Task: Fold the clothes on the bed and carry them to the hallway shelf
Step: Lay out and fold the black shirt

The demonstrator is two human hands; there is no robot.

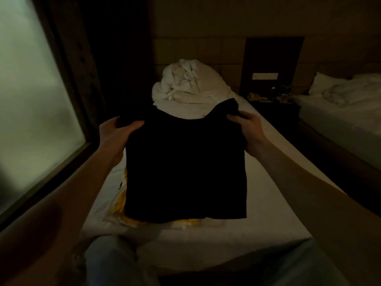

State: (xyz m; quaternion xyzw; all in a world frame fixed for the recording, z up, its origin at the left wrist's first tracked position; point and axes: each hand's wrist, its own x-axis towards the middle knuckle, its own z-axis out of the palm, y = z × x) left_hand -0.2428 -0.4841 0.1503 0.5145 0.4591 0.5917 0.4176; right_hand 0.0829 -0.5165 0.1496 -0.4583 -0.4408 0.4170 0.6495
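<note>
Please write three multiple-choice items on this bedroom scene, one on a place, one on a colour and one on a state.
1. Where does the bundled white duvet lie?
A. at the head of the bed
B. on the floor
C. on the window sill

2. What colour is the garment held up?
A. white
B. black
C. red

3. How is the garment held?
A. by the left hand only
B. by the right hand only
C. by both hands

Answers: 1 A, it sits against the headboard wall; 2 B, the cloth is uniformly black; 3 C, each hand pinches one upper corner.
</note>
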